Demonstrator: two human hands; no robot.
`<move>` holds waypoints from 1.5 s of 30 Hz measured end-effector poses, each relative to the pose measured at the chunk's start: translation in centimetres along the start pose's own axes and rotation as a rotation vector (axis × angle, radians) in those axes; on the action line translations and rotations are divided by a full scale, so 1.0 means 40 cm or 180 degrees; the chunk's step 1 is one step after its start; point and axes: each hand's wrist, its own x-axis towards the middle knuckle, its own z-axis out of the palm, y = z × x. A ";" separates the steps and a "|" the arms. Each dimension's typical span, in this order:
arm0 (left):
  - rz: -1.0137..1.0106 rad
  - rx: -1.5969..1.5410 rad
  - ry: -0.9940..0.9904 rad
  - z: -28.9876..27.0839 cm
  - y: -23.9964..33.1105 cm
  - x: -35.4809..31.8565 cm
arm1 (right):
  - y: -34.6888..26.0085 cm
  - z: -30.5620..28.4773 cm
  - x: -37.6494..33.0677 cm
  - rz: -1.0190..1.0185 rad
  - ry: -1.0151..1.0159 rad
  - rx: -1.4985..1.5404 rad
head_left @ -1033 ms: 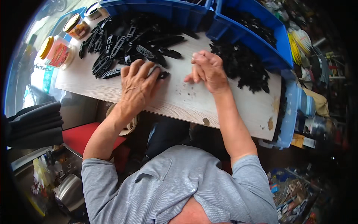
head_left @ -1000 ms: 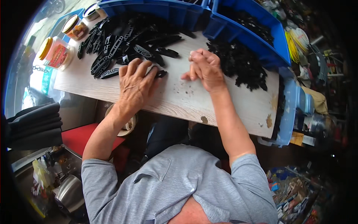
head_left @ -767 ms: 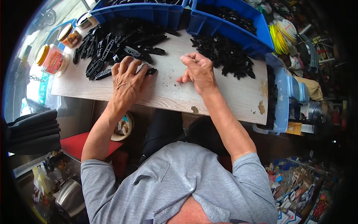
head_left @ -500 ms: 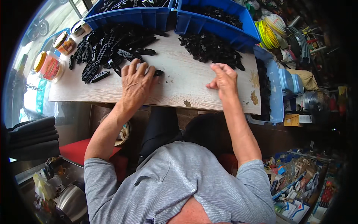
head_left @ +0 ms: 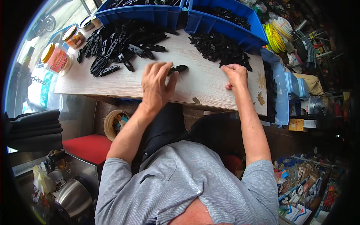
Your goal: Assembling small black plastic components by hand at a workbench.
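My left hand curves over the table, its thumb and forefinger closed about one end of a long black plastic piece. The fingertips are partly hidden behind that piece. At the near edge of a heap of small black plastic parts, my right hand has thumb and forefinger pinched together. Whatever lies between them is too small to make out. To the left of my left hand spreads a pile of long black plastic pieces, slotted and narrow.
Two blue crates with black parts line the table's far edge. Jars stand at the left. A light-blue bin adjoins the right edge. The wood-grain table has worn patches. A bucket sits below.
My left hand has moved right along with the long black piece. My right hand's fingers have drawn together into a pinch by the small parts. The whole view has shifted slightly.
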 end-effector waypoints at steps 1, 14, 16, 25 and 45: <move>-0.0298 -0.0534 0.0040 0.004 0.013 -0.026 | -0.002 0.001 -0.002 -0.0026 0.0002 0.0010; -0.1640 -0.2582 -0.0807 0.043 0.159 -0.038 | 0.029 -0.066 -0.024 0.0557 -0.0745 0.1094; -0.1552 -0.2531 -0.0863 0.093 0.161 -0.020 | 0.045 -0.072 -0.044 0.0508 -0.0926 0.1270; -0.1500 -0.3293 -0.1322 0.216 0.167 0.054 | 0.107 -0.047 -0.090 -0.0013 -0.1600 0.1949; -0.1403 -0.1950 -0.0409 0.129 0.191 0.005 | 0.108 -0.007 -0.150 -0.0585 -0.1292 0.2338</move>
